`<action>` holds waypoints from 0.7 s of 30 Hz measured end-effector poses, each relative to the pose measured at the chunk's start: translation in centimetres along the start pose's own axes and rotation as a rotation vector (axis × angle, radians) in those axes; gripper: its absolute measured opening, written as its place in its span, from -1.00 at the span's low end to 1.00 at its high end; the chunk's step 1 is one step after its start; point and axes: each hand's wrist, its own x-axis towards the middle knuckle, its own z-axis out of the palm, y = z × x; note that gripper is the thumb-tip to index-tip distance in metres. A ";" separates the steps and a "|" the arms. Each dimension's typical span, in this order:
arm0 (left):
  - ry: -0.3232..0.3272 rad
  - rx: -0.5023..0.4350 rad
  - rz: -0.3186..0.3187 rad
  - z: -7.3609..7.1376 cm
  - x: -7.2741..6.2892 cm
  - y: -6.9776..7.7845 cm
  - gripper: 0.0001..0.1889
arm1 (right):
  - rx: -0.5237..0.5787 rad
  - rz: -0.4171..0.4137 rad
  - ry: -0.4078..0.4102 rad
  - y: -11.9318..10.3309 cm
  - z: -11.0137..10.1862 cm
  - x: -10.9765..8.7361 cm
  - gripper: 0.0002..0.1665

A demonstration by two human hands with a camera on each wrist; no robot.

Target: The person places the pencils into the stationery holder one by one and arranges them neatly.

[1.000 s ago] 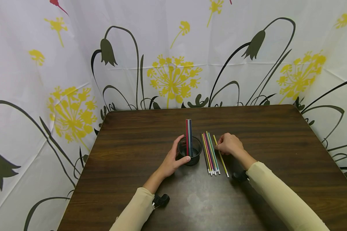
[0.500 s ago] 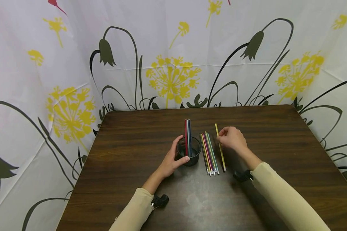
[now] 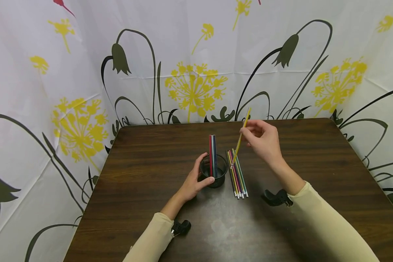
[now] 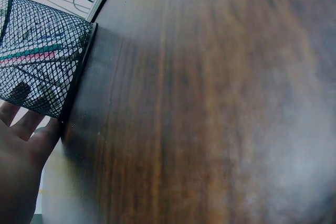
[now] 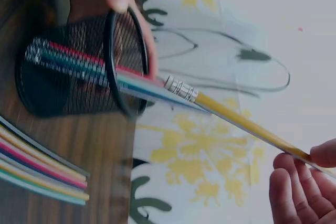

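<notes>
My left hand [image 3: 193,183] grips a black mesh pencil cup [image 3: 220,181] standing on the table, its thumb along the near side of the rim. Inside, a few pencils [image 3: 213,149], red, pale and dark blue, stand upright. A yellow pencil [image 3: 238,143] is pinched between thumb and fingers of my right hand [image 3: 265,142], raised right of the cup. It tilts, with its metal ferrule [image 5: 181,88] at the low end, which overlaps the cup's pencils in the right wrist view. Several coloured pencils [image 3: 238,180] lie side by side just right of the cup.
The dark wood-grain table [image 3: 150,153] carries all of this. A white curtain [image 3: 216,47] with flower prints hangs behind and beside it. Black devices sit at the wrists, by the left sleeve [image 3: 154,236] and the right sleeve [image 3: 327,222].
My right hand has slid the yellow pencil away from the row, then lifted it off the table and tilted it toward the cup. My left hand keeps its grip on the cup.
</notes>
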 end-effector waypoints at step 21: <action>0.025 -0.025 -0.002 0.1 0.4 -3.2 -0.14 | -0.272 -0.228 -0.237 3.8 5.0 -4.1 -0.82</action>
